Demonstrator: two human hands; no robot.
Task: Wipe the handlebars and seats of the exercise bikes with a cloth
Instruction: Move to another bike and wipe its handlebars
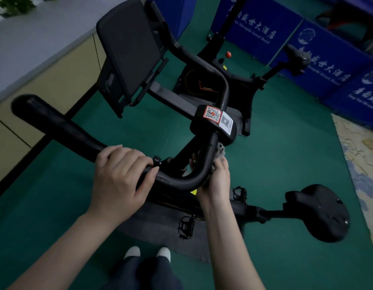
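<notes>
Left hand [120, 174] curls over the black handlebar [62, 128] near its bend, fingers wrapped on top, thumb underneath. Right hand [216, 181] grips a grey cloth [220, 150] pressed against the handlebar's curved centre section just below the QR sticker block [218, 117]; cloth mostly hidden behind the bar and fingers. Bike seat [319, 210] sits well to the right over green floor [286, 153], dark screen [129, 49] ahead, second bike [233, 80] behind.

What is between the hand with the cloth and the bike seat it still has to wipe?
Nothing visible. The right hand holds the cloth against the handlebar; the seat sits off to its right, with only open green floor between them.
</notes>
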